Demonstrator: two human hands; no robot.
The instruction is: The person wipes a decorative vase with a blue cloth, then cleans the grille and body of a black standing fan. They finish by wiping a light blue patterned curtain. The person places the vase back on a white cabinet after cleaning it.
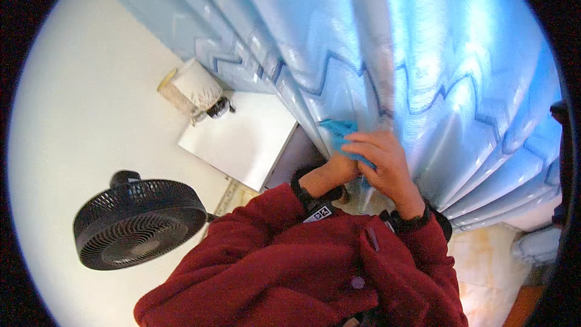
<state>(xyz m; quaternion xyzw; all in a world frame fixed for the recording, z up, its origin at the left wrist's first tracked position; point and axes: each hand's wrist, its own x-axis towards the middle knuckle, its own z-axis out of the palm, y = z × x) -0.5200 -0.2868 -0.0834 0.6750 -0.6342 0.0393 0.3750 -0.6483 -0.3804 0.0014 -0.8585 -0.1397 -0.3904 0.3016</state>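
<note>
Both my hands meet in front of my chest, close to a long light-blue curtain [308, 32] with dark zigzag lines. A crumpled blue cloth [339, 129] lies between them. My left hand [342, 168] is partly covered by the cloth and my other hand, and the cloth seems to be in its grasp; its fingers are hidden. Over it, my right hand [381, 156] rests with bent fingers on the cloth's near part. Whether these fingers pinch the cloth cannot be made out. Black bands circle both wrists.
A black fan [140, 225] stands at the left by the pale wall [91, 100]. On a white cabinet top [240, 136] are a cream fabric-covered cylindrical thing [193, 86] and a small dark object [219, 107]. Marbled floor [485, 254] shows at the lower right.
</note>
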